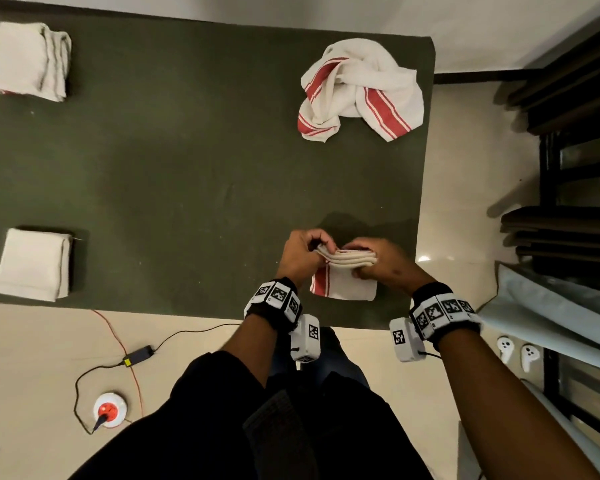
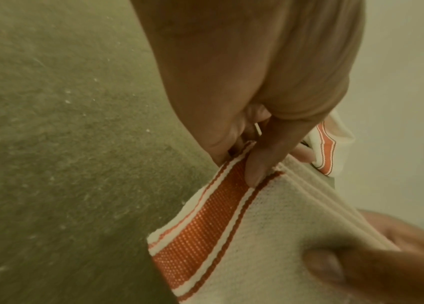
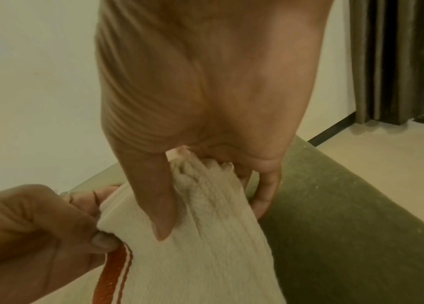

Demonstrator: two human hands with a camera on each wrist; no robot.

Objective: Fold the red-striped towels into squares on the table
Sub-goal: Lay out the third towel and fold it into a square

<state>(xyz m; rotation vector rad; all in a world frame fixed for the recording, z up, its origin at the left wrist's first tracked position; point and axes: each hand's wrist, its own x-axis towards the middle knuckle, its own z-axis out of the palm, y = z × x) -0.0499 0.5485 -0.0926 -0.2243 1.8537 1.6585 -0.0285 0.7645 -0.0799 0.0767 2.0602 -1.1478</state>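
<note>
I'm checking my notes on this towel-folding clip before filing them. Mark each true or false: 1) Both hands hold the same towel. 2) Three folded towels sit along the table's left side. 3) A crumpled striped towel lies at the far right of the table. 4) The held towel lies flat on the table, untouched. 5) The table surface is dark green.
1) True: the left hand and right hand both grip the partly folded towel.
2) False: two are there, the far folded towel and the near folded towel.
3) True: the crumpled towel.
4) False: its layered upper edge is pinched and lifted.
5) True: the table.
</note>
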